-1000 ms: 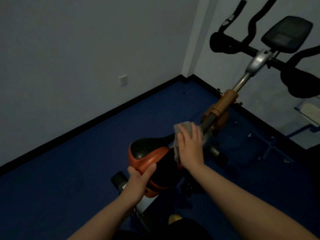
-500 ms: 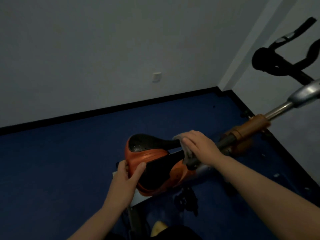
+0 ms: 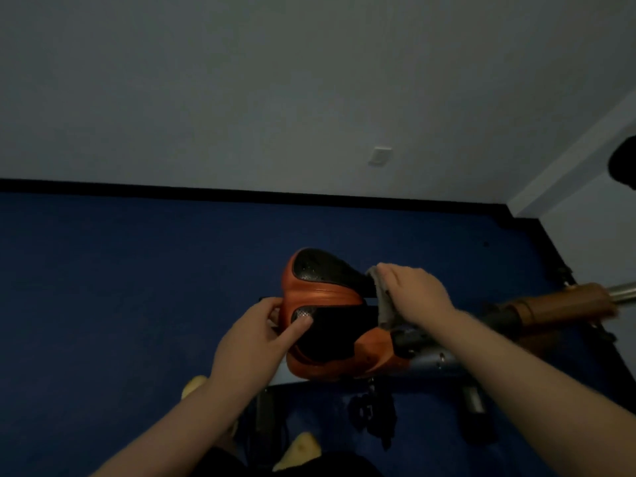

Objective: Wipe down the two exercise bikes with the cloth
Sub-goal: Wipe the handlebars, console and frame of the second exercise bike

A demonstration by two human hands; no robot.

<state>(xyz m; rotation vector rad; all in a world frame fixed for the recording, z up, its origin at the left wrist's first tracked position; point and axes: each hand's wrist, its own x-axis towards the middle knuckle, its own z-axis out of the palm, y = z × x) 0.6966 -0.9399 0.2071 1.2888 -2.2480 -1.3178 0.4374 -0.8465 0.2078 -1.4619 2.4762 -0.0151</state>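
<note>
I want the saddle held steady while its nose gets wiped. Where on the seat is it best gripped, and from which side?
Grip the saddle at its wide rear edge, coming from behind, as the left hand does: thumb on top, fingers curled under the orange rim. That end is broad and turned toward the person, and it leaves the narrow nose free for the right hand and cloth.

You see a saddle [image 3: 323, 297] with smooth, slightly glossy orange panels and matt black perforated inserts. The cloth [image 3: 382, 297] beside it on the right looks soft, grey and limp. Far right, a polished metal post [image 3: 623, 291] enters a smooth orange sleeve [image 3: 564, 302]. The floor [image 3: 120, 287] is matt blue carpet; the wall [image 3: 241, 91] is flat matt paint.
</note>
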